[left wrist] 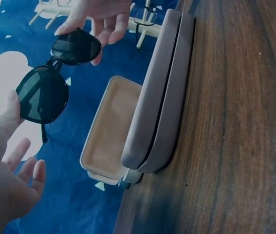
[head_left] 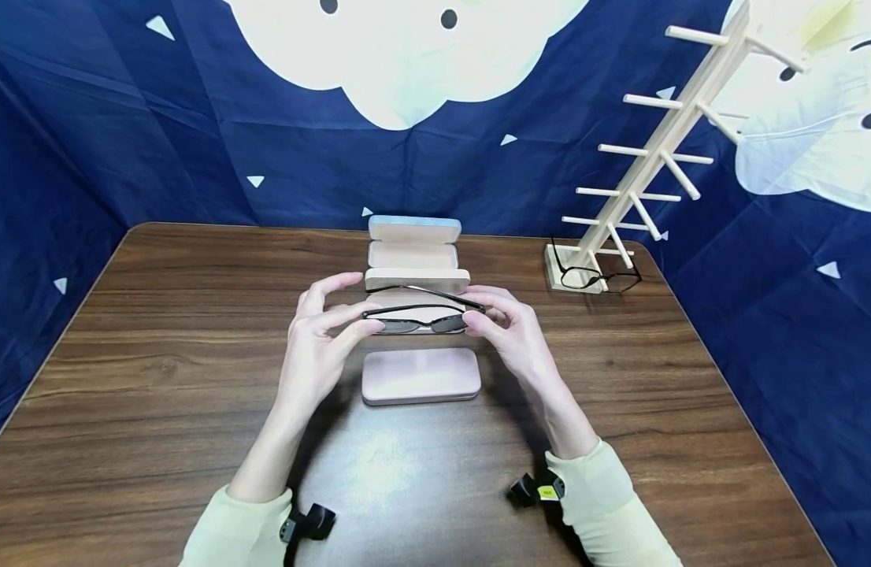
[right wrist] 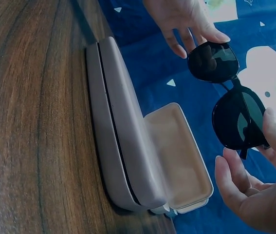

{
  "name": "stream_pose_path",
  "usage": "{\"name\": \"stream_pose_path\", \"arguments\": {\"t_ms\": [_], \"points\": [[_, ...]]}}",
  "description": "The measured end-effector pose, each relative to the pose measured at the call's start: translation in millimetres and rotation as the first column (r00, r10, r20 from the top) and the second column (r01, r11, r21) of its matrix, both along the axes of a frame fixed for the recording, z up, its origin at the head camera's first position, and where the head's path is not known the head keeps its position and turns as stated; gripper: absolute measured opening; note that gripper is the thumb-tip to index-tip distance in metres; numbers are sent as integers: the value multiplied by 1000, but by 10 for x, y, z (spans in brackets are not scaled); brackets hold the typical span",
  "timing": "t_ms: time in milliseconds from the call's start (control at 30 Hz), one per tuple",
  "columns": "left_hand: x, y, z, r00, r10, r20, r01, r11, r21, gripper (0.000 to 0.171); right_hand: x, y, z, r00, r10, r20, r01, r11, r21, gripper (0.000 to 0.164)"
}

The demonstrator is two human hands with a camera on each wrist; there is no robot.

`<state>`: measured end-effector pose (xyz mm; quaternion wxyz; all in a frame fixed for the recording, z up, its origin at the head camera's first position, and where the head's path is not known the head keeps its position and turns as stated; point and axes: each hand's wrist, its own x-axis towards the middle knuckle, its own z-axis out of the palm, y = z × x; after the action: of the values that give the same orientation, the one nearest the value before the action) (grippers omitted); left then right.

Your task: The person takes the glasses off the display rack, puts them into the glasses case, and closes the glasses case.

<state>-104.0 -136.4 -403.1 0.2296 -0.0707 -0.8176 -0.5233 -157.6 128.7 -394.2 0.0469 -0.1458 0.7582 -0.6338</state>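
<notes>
Black sunglasses with dark lenses are held up between both hands, above an open eyeglass case with a pale lining. My left hand pinches one end of the frame between thumb and fingers. At the other end, the fingers and thumb of my right hand pinch the frame. Both dark lenses show in the wrist views. The temples look folded across behind the lenses in the head view. A closed pinkish eyeglass case lies on the table between my forearms, below the sunglasses.
Another open case with a light blue edge stands at the table's back edge. At the back right, a wooden peg stand rises from its base, with black-framed eyeglasses hanging low on it. A blue patterned cloth surrounds the brown table.
</notes>
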Motion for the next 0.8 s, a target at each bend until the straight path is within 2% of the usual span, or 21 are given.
{"name": "stream_pose_path", "arguments": {"t_ms": [367,567,800], "points": [[-3,-12,12,1000,-8,29,7,1000,2,20,-5,-2,2,999,33,-12,-33,999,14,28],[-7,-6,15,999,-7,45,7,1000,12,19,-2,9,20,999,42,-26,-41,998,52,27],[-1,9,29,992,-5,128,0,999,42,19,-12,27,27,998,63,-30,-60,994,89,25]]}}
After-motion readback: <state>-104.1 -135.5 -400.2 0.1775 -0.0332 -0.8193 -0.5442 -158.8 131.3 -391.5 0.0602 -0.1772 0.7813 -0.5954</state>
